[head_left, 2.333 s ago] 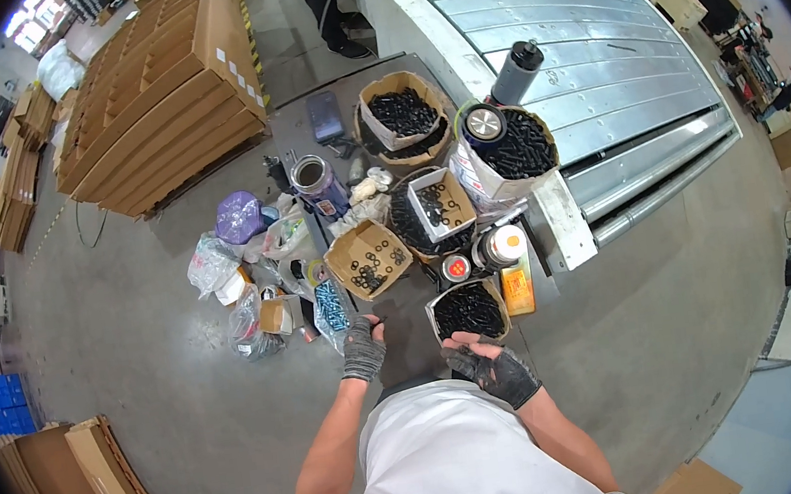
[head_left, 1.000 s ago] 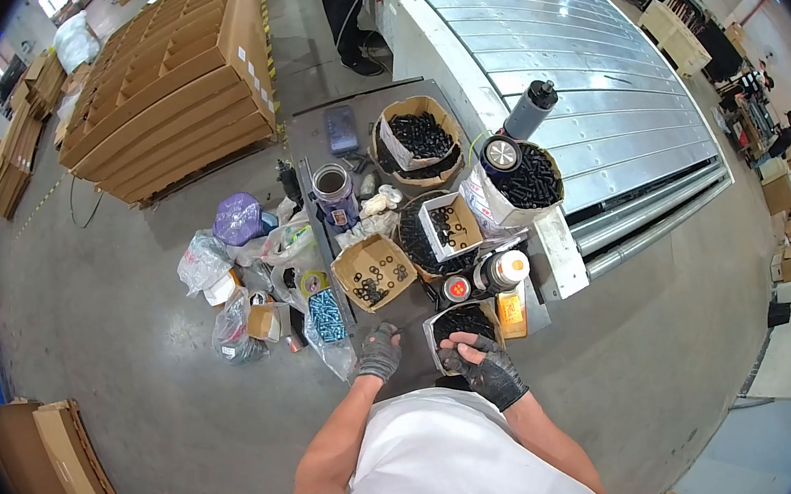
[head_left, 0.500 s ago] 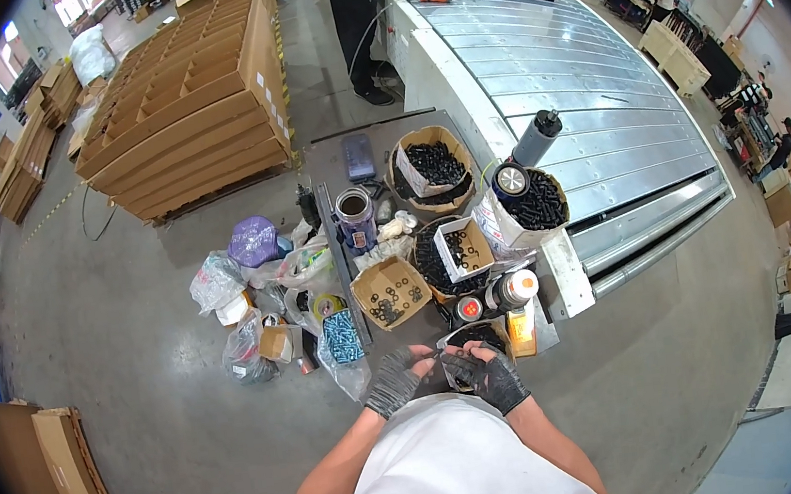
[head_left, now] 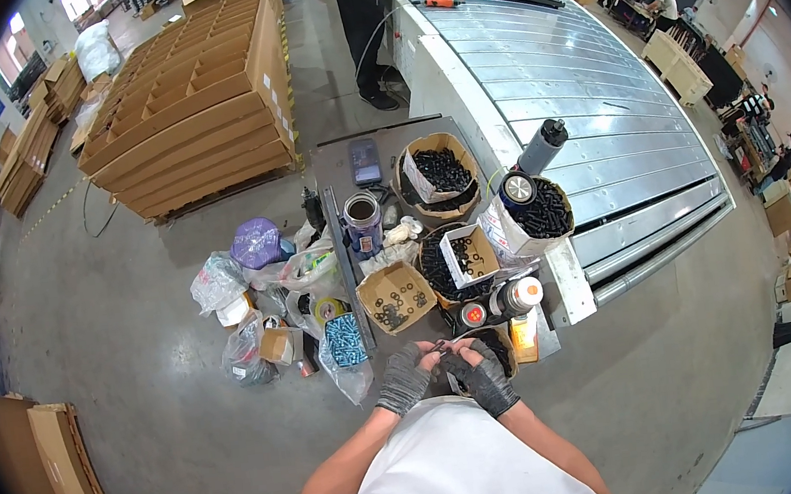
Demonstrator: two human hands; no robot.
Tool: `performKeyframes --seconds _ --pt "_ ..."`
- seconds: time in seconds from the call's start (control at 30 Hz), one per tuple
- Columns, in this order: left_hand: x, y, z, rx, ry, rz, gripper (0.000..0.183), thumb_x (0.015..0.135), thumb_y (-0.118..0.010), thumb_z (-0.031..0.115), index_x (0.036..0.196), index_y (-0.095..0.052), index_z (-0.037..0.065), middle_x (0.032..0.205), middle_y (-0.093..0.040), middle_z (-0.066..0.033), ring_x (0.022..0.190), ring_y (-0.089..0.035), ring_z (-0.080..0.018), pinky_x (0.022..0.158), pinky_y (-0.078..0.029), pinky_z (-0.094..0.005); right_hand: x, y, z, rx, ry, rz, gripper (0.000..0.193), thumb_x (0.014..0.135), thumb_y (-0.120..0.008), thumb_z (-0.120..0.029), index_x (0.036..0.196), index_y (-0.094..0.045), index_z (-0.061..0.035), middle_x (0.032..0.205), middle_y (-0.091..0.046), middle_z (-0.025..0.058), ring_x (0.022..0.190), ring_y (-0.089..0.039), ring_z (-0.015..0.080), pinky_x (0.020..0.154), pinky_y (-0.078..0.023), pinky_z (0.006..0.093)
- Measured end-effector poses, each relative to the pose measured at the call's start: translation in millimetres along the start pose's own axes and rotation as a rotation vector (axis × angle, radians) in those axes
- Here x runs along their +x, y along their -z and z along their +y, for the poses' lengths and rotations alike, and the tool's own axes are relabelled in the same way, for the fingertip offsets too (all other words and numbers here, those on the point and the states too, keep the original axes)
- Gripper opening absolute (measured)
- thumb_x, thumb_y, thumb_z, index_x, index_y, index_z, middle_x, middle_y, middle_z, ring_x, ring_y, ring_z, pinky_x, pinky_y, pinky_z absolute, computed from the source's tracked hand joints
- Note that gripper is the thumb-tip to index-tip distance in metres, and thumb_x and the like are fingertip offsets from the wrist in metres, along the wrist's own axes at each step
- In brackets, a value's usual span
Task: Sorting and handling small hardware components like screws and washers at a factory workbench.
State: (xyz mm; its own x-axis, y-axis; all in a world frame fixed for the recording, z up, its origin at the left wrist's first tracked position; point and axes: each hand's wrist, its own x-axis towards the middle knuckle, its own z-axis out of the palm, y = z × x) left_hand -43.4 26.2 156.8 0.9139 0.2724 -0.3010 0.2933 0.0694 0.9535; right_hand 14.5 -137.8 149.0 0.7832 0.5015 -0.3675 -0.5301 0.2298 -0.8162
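Observation:
My left hand and my right hand meet in front of my body, both in dark grey fingerless gloves. Their bare fingertips are pinched together around a small dark part, too small to name. Partly hidden under my right hand is a box of black parts. Just beyond my hands, a shallow cardboard box holds dark rings. A small white box with more rings rests on a larger container of black parts.
Blue screws fill a bag at the left. A metal flask, an open cup and boxes of black pieces crowd the bench. A slatted metal table stands right; stacked cartons stand far left. Another person works beyond.
My hands stay together, with the fingertips drawn slightly closer and shifted a little. The whole view has moved slightly. The other person's hand has shifted on the far table.

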Motion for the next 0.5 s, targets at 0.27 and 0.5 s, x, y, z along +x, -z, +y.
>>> performKeyframes --seconds 0.27,0.5 --pt "10.4 -4.0 -28.8 -0.159 0.063 0.049 0.021 0.09 -0.064 0.011 0.105 -0.063 -0.004 0.086 -0.07 -0.0093 0.078 -0.066 -0.014 0.07 -0.052 -0.0282 -4.6 -8.6 -4.9 -0.063 0.082 -0.019 0.017 0.099 -0.046 -0.015 0.108 -0.053 -0.0016 0.132 -0.054 0.0214 0.117 -0.054 0.0241 0.103 -0.043 0.0367" --pt "12.3 9.0 -43.7 -0.573 0.177 -0.105 0.026 0.093 -0.062 0.01 0.115 -0.058 -0.004 0.101 -0.068 -0.0101 0.087 -0.067 -0.018 0.073 -0.056 -0.0297 -4.1 3.0 -19.2 0.537 -0.251 0.016 0.012 0.096 -0.053 -0.013 0.104 -0.054 -0.0038 0.128 -0.057 0.0194 0.118 -0.058 0.0336 0.102 -0.048 0.0404"
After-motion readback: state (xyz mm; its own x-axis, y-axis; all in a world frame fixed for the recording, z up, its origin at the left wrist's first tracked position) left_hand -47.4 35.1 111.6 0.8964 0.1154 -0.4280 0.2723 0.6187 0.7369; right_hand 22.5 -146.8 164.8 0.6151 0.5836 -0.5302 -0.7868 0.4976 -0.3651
